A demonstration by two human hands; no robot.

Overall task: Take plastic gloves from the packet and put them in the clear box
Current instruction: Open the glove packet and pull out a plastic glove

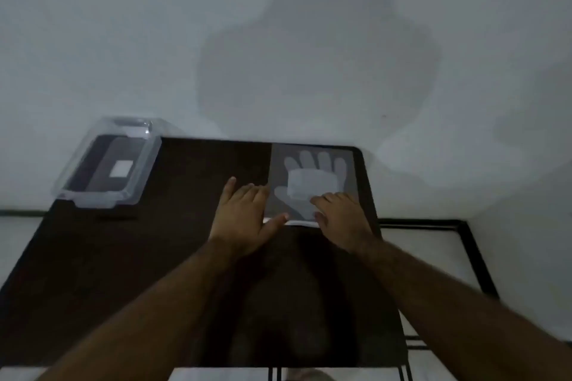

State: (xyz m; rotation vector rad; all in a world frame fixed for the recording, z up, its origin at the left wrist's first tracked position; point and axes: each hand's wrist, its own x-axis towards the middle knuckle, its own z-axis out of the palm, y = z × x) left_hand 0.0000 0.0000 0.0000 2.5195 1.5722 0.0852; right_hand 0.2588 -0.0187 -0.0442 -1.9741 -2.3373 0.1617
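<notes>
The flat grey packet (312, 182), printed with a pale hand outline, lies at the dark table's (154, 257) far right corner. The clear box (106, 164), open, sits at the table's far left corner.

No legible txt — packet (312, 182) label and box (106, 164) sticker look blank, maybe blur.

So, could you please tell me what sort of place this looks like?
Probably a plain room at home, dimly lit: a small dark table against a bare white wall, with pale floor tiles beside it.
</notes>
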